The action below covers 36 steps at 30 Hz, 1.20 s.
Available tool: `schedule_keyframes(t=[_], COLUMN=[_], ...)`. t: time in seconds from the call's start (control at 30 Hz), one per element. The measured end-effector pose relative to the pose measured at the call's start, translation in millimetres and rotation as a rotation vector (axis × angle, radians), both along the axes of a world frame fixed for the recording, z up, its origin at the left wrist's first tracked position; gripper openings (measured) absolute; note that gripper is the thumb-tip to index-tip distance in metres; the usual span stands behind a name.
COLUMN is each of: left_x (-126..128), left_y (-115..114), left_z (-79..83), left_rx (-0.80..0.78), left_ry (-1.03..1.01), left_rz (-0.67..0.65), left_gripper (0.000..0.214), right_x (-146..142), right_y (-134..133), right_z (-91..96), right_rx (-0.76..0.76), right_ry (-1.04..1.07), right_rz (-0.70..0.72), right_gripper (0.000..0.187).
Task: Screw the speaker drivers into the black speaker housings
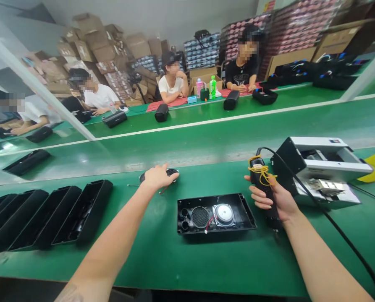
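My left hand (pixel 157 177) reaches across the bench, its thumb and fingers around a small round speaker driver (pixel 174 172) with thin wires; some fingers are hidden. A second dark round part (pixel 142 178) shows partly at its left. My right hand (pixel 280 197) is wrapped round a black corded electric screwdriver (pixel 264 184), bit downward, with yellow string tied near its top. Between my hands lies a black plastic speaker housing (pixel 184 228), open side up. One driver (pixel 224 214) with red and black wires sits in it, beside a round grille opening (pixel 200 217).
Several black housings (pixel 89 209) stand in a row at left. A grey-and-white machine (pixel 327 167) stands at right, with the screwdriver's cable (pixel 326 214) looping past. Beyond the green bench, several people (pixel 171 84) sit behind a line of black speakers (pixel 161 113).
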<state>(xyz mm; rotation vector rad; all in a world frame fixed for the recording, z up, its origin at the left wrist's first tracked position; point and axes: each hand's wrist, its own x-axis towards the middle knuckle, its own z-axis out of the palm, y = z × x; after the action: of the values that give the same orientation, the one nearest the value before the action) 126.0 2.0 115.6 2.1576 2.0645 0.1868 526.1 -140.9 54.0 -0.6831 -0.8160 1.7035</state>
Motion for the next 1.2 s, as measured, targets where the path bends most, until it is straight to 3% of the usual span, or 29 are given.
schedule_keyframes(t=[0.07,0.17,0.3,0.4,0.47,0.57,0.67,0.73,0.9,1.0,1.1,1.2], left_x=[20.5,31.6,13.6,-11.2,-25.2,-39.0,-49.4,-57.2,-67.0,-62.1,-58.0,-58.0], left_y=[19.6,26.8,12.3,-11.6,-32.5,-66.6,-99.5,-119.2,-146.8,-141.4,-128.6,-125.9], left_z=[-5.6,-7.8,4.8,4.1,-10.6,-46.5,-74.8,-80.2,-65.4,-58.8,-53.5,-37.3], left_rx=[-0.082,-0.113,0.020,0.184,0.274,0.347,0.333,0.302,0.245,0.226,0.192,0.167], left_ry=[0.000,-0.052,-0.273,-0.528,-0.682,-0.816,-0.816,-0.755,-0.516,-0.418,-0.389,-0.413], left_rz=[0.011,0.002,-0.063,-0.078,-0.057,-0.016,0.003,0.003,-0.005,-0.006,-0.020,-0.014], left_gripper=[0.046,0.034,0.030,0.042,0.052,0.057,0.056,0.051,0.046,0.054,0.049,0.047], right_x=[2.5,3.6,0.1,-4.6,-7.3,-10.1,-12.3,-14.1,-19.5,-22.1,-23.1,-22.2], right_y=[-0.9,-3.7,-7.3,-9.7,-11.6,-15.7,-21.2,-25.3,-33.5,-34.5,-33.0,-31.6], right_z=[3.2,10.5,18.6,23.5,26.7,30.8,33.5,35.4,43.8,47.9,48.2,46.8], right_rx=[-0.004,-0.013,-0.023,-0.023,-0.017,-0.008,-0.005,-0.005,-0.018,-0.016,-0.006,0.003], right_ry=[0.016,0.036,0.052,0.051,0.044,0.032,0.015,0.000,-0.070,-0.107,-0.122,-0.122], right_rz=[0.000,-0.004,-0.022,-0.039,-0.052,-0.066,-0.071,-0.081,-0.084,-0.086,-0.108,-0.120], right_gripper=[0.052,0.053,0.062,0.060,0.055,0.052,0.051,0.049,0.045,0.045,0.046,0.046])
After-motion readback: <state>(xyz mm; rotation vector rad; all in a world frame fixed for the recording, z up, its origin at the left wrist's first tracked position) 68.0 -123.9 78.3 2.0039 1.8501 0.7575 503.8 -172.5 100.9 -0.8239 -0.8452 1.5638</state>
